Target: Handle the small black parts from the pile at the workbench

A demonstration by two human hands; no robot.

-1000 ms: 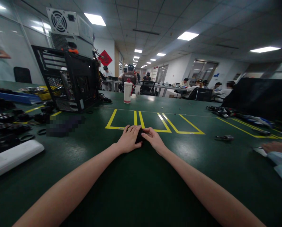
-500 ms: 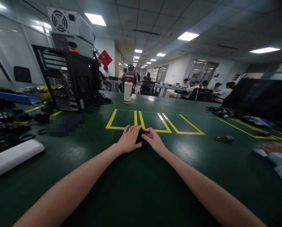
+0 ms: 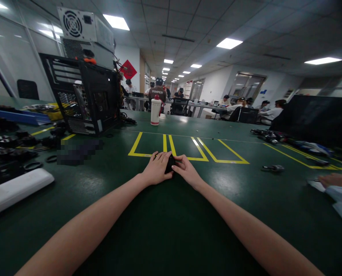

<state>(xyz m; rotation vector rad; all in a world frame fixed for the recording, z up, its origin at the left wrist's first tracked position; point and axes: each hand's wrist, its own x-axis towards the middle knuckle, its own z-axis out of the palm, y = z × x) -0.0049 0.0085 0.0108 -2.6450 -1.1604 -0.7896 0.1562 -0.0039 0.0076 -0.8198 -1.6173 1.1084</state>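
Observation:
A small black object (image 3: 169,165) stands on the green table (image 3: 171,222), largely covered by my hands, so its kind does not show. From the left, my left hand (image 3: 158,168) wraps over it, fingers across the top and thumb along the near side. At its right side, my right hand (image 3: 186,170) is closed in a pinch, with thumb and forefinger touching the black object. Just beyond the fingers run yellow tape outlines (image 3: 185,158) on the tabletop.
To the left stands a black computer case (image 3: 90,94) with a power supply (image 3: 83,27) above it. A white bottle (image 3: 156,111) is farther back. A white bar-shaped thing (image 3: 21,189) lies near left. At right are a small metal part (image 3: 272,168) and another person's hand (image 3: 336,179).
My hands keep nearly the same place on the black object. My right fingers have shifted very slightly. The whole view has moved a little.

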